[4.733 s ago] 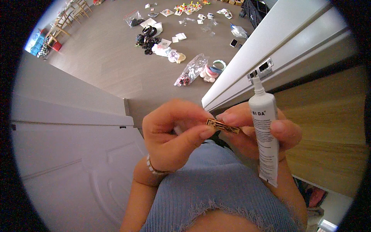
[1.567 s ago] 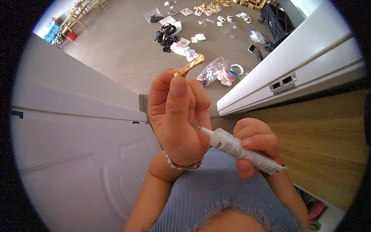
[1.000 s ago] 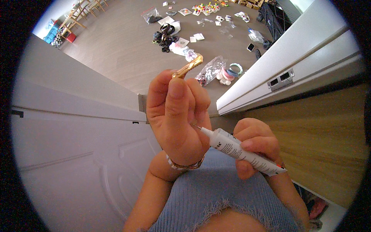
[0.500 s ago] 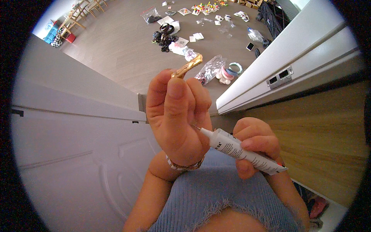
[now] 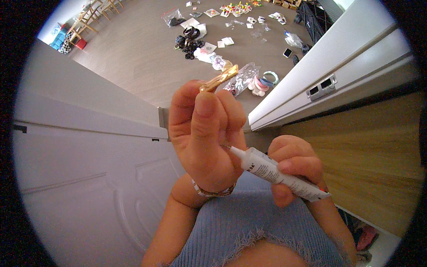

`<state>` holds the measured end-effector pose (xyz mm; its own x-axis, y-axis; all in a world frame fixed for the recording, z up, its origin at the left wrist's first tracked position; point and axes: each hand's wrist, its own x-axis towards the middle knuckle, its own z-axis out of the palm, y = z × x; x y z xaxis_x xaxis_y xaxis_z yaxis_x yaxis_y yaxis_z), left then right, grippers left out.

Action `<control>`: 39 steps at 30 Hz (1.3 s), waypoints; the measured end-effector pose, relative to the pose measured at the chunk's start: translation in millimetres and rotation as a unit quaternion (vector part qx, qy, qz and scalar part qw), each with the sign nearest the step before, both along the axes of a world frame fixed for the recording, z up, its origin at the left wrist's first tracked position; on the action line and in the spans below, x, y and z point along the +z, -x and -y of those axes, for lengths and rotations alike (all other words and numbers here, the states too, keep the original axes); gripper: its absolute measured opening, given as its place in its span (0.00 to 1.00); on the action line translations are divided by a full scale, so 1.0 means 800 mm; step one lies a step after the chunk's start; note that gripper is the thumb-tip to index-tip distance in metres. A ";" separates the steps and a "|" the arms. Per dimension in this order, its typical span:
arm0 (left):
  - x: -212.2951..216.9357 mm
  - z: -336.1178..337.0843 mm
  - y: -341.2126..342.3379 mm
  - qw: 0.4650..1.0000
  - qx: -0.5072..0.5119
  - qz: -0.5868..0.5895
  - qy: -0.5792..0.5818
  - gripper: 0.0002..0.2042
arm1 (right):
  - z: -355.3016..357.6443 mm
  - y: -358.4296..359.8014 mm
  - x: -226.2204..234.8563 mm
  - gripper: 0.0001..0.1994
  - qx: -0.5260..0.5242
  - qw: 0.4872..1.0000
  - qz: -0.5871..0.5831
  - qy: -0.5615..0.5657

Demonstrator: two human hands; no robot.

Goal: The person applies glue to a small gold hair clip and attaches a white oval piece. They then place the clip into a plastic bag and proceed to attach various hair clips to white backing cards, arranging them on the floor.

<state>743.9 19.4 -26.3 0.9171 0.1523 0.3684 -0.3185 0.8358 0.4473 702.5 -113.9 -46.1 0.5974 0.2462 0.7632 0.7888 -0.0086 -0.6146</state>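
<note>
many small items (image 5: pixel 209 42) litter the grey floor (image 5: pixel 133 53) (white doors around); left hand (image 5: pixel 202 133) pinches gold clip (image 5: pixel 219 79), right hand (image 5: pixel 296 167) grips glue tube (image 5: pixel 275 172).

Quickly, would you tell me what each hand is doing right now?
Left hand: closed on a small gold clip.
Right hand: closed on a white glue tube.
</note>
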 end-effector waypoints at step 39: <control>-0.049 -0.024 0.000 0.864 0.359 0.008 -0.352 0.10 | -0.022 0.001 0.017 0.20 0.049 0.842 -0.521 -0.132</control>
